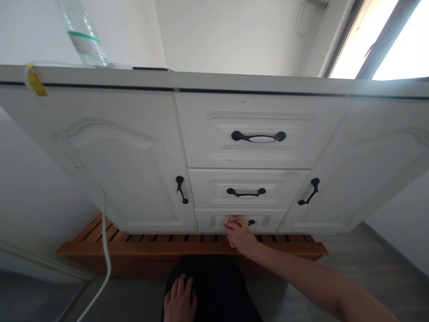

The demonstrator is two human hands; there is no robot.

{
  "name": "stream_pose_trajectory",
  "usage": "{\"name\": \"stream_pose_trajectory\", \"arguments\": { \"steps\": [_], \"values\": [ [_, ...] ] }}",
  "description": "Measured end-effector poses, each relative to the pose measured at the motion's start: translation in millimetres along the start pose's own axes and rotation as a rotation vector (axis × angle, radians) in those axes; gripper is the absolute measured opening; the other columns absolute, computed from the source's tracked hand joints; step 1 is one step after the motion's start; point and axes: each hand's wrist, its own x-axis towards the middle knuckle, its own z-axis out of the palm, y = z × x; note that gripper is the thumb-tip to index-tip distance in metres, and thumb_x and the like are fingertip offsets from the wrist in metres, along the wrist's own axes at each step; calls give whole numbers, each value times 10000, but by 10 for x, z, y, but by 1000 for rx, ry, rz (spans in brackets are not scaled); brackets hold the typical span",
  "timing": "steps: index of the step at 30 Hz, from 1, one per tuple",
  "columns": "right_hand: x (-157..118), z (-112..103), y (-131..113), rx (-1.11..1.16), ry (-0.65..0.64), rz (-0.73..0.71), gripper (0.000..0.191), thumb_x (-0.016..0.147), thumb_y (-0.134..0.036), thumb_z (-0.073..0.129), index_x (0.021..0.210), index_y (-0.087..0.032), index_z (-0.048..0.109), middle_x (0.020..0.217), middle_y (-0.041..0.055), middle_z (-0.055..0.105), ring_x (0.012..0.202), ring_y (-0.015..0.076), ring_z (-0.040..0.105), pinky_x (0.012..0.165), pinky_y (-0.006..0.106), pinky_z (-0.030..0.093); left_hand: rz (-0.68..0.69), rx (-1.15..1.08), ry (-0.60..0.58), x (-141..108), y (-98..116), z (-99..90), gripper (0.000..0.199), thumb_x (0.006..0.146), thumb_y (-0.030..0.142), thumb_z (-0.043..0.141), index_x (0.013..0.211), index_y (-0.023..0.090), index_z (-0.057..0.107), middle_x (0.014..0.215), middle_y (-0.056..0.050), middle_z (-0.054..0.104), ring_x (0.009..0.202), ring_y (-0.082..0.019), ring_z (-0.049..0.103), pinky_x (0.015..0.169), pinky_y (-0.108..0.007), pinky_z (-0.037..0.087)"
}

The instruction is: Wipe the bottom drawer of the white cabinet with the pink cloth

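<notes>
My right hand (240,233) reaches down to the bottom drawer (268,221) of a white cabinet. Its fingers are closed at the left part of that drawer's dark handle (251,222), and only the handle's right end shows. A small pale pink piece, apparently a cloth (228,219), peeks out at the fingertips; most of it is hidden by the hand. My left hand (180,297) rests on my dark-clothed leg (214,290), fingers lying flat and slightly apart, holding nothing. The bottom drawer looks closed.
Above are the middle drawer (246,201) and top drawer (261,154), flanked by cabinet doors. A slatted wooden bench (154,247) stands along the base. On the countertop (214,81) is a plastic bottle (87,44). A white cable (106,250) hangs at left.
</notes>
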Motion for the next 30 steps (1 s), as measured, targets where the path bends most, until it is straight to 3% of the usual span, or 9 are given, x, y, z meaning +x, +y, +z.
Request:
{"name": "stream_pose_trajectory", "arguments": {
  "steps": [3, 8, 13, 16, 18, 21, 25, 28, 30],
  "values": [
    [-141, -123, 88, -31, -38, -33, 467, 940, -21, 375, 1188, -300, 655, 1064, -10, 722, 1024, 156, 617, 950, 378, 455, -2, -7, 29, -27, -30, -11, 485, 940, 202, 381, 1355, 275, 622, 1500, -75, 542, 1393, -253, 461, 1078, -417, 365],
    [-403, -378, 373, -109, -96, -147, 263, 938, -135, 577, 1081, -314, 707, 1175, -17, 727, 1181, 189, 572, 1075, 430, 375, 5, -35, 29, -47, -52, -13, 480, 940, 200, 388, 1351, 282, 622, 1502, -70, 536, 1398, -253, 451, 1077, -418, 363],
    [-776, -588, 728, -292, -57, -104, 278, 880, -106, 653, 1073, -295, 719, 1084, 4, 745, 1084, 209, 594, 998, 418, 405, -6, -45, 20, -39, -53, 25, 489, 937, 200, 387, 1368, 277, 605, 1502, -69, 531, 1402, -266, 426, 1087, -444, 351],
    [-961, -680, 718, -386, 18, -22, 290, 861, -67, 649, 998, -309, 731, 1100, 6, 746, 1064, 239, 598, 930, 418, 421, -5, -74, 19, -26, -31, 63, 496, 929, 202, 391, 1370, 282, 602, 1512, -64, 521, 1407, -262, 413, 1093, -451, 346],
    [-962, -674, 535, -354, 67, -30, 259, 890, -97, 643, 978, -325, 728, 1126, -17, 743, 1109, 246, 592, 940, 415, 424, -5, -77, 15, -10, 0, 77, 495, 928, 207, 388, 1369, 280, 603, 1512, -65, 522, 1404, -264, 417, 1096, -454, 344],
    [-662, -472, 88, -233, 133, -185, 161, 952, -206, 622, 1003, -325, 719, 1162, -46, 739, 1154, 236, 579, 1069, 435, 386, -2, -59, 14, 17, 57, 68, 500, 931, 198, 375, 1370, 274, 602, 1511, -71, 524, 1405, -267, 423, 1099, -459, 337],
    [179, 66, -462, -151, 92, -324, 185, 1023, -291, 518, 1073, -307, 695, 1326, -55, 683, 1285, 194, 524, 1090, 405, 399, 14, -65, -22, 29, 96, 37, 513, 921, 190, 389, 1381, 282, 595, 1523, -68, 518, 1417, -268, 425, 1101, -454, 337],
    [776, 427, -716, -49, 1, -389, 251, 1047, -243, 454, 1154, -267, 679, 1425, -18, 624, 1354, 154, 480, 1086, 358, 420, 3, -71, -15, 26, 76, 37, 512, 918, 195, 393, 1374, 295, 603, 1521, -58, 524, 1419, -265, 430, 1099, -449, 343],
    [996, 590, -808, 30, -65, -375, 254, 1037, -221, 472, 1197, -237, 670, 1413, 20, 629, 1330, 155, 507, 1091, 346, 423, 3, -77, 0, 27, 49, 49, 509, 910, 189, 398, 1355, 301, 620, 1510, -52, 538, 1406, -259, 448, 1086, -437, 358]
  ]
}}
